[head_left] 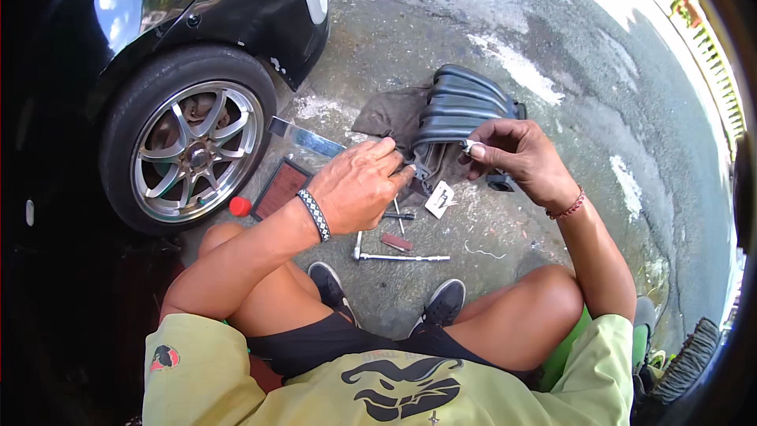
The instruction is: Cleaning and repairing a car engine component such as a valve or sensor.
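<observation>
My right hand [516, 156] pinches a small pale, metallic piece [471, 147] between thumb and fingertips; its exact kind is too small to tell. Level with it on the left, my left hand [356, 187] has its fingers drawn together, and whatever they hold is hidden behind them. The two hands are apart. Beyond and between them lies a ribbed black plastic housing [464, 106], partly on a dark cloth [386, 113]. Under the hands, a white card [441, 199] rests on the ground near some grey metal parts [426, 164].
A black car's wheel [193, 154] stands at the left. Beside it lie a framed panel air filter [277, 191], a red cap [240, 206] and a shiny flat strip [315, 142]. Near my shoes are a ratchet with extension [402, 257] and a reddish block [397, 242].
</observation>
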The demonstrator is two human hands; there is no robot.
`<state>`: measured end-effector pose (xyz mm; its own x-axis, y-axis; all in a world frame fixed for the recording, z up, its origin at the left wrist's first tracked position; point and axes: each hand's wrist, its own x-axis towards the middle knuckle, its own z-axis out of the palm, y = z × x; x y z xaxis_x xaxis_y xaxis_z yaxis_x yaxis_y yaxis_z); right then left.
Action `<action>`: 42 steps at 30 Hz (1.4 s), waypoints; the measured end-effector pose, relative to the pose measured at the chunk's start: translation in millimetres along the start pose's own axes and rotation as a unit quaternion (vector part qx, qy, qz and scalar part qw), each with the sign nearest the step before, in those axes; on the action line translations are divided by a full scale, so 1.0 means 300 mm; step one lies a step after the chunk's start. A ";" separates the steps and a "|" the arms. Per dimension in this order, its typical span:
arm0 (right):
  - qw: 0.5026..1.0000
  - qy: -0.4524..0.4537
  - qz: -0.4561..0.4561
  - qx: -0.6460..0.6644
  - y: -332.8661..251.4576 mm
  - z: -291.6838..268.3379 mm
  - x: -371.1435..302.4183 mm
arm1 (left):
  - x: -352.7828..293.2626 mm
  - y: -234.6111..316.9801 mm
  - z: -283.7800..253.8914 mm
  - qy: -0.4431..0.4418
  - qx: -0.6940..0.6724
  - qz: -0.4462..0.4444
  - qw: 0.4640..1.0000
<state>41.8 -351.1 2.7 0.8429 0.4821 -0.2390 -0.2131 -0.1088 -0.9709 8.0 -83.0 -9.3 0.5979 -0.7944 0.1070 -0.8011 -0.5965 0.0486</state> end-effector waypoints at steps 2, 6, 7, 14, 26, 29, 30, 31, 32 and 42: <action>0.999 0.002 0.014 -0.051 -0.047 0.029 -0.015 | 0.015 -0.026 -0.007 0.024 -0.011 0.014 1.000; 0.987 0.076 0.016 -0.142 -0.037 0.098 -0.036 | 0.044 -0.082 -0.016 0.024 0.004 0.047 0.999; 0.982 0.100 0.035 -0.159 -0.027 0.110 -0.039 | 0.044 -0.091 -0.016 0.013 -0.001 0.058 0.998; 0.983 0.090 0.066 -0.144 0.024 0.165 -0.053 | 0.030 -0.093 -0.004 -0.024 -0.006 0.039 0.999; 0.978 0.084 0.077 -0.176 0.070 0.224 -0.001 | 0.023 -0.063 0.002 -0.060 -0.017 0.024 0.998; 0.986 0.074 0.090 -0.122 0.083 0.226 0.006 | 0.027 -0.061 0.003 -0.062 -0.018 0.028 0.998; 0.987 0.070 0.093 -0.109 0.085 0.225 0.007 | 0.029 -0.061 0.003 -0.063 -0.018 0.031 0.997; 0.989 0.065 0.096 -0.097 0.088 0.224 0.007 | 0.030 -0.061 0.004 -0.063 -0.019 0.030 0.997; 0.989 0.065 0.096 -0.097 0.090 0.222 0.008 | 0.032 -0.061 0.004 -0.064 -0.016 0.037 0.997; 0.986 0.055 0.115 -0.109 0.117 0.207 0.015 | 0.045 -0.060 0.008 -0.066 -0.007 0.053 0.996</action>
<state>7.3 -298.9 -31.9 0.8353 0.3275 -0.4416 -0.3040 -0.3942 -0.8673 30.4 -83.2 -11.0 0.5066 -0.8620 -0.0186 -0.8601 -0.5068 0.0583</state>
